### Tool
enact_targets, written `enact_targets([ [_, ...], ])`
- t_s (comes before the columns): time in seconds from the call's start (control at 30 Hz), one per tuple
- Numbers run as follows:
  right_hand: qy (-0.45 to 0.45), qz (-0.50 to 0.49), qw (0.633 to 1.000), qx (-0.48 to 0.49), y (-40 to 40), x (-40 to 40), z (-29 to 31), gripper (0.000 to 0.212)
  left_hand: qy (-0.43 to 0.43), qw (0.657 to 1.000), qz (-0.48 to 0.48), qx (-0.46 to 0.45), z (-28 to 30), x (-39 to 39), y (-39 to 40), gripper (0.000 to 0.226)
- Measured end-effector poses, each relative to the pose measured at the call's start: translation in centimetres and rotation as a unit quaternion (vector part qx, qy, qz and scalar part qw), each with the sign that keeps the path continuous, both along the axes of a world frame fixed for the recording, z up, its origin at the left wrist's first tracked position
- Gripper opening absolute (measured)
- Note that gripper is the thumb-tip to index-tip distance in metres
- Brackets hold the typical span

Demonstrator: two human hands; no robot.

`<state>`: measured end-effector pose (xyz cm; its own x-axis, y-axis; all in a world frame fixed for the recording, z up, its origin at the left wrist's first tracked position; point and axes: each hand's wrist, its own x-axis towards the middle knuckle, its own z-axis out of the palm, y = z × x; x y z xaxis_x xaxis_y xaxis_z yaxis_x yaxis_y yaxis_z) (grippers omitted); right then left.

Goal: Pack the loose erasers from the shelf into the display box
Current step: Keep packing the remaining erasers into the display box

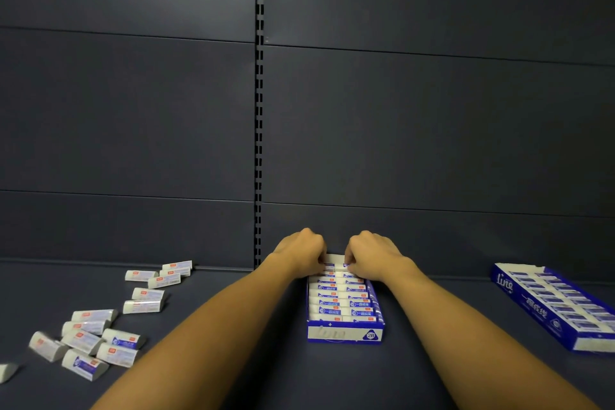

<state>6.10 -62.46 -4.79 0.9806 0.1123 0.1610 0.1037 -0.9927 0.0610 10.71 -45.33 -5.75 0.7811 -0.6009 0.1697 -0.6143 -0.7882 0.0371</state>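
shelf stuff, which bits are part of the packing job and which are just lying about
Part of the job:
- display box, under both hands
- loose erasers on the shelf
- left hand and right hand, at the box's far end

Lying about:
- second box, at right, already filled

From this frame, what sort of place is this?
Probably a shop's stationery shelf: dark back panels split by a slotted upright, a blue display box of erasers, and loose erasers on the shelf.

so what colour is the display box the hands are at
Blue with a white front panel, display box, clearest in the head view.
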Motion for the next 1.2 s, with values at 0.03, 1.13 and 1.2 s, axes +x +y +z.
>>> enact_targets([
  [0.03, -0.001, -0.002, 1.0, 0.002, 0.0, -0.1, 0.0, 0.022, -0.002, 1.0, 0.0, -0.001, 0.0, 0.0, 0.0, 0.024],
  [1.13, -0.004, -0.114, 0.992, 0.06, 2.9, -14.5, 4.5, 0.049, -0.058, 0.995, 0.078, -0.015, 4.4, -9.9, 8.2, 0.021],
  [1.2, -0.003, -0.11, 0.992, 0.056, 3.3, -15.7, 4.5, 0.046, -0.05, 0.995, 0.084, -0.018, 4.5, -11.5, 8.9, 0.019],
])
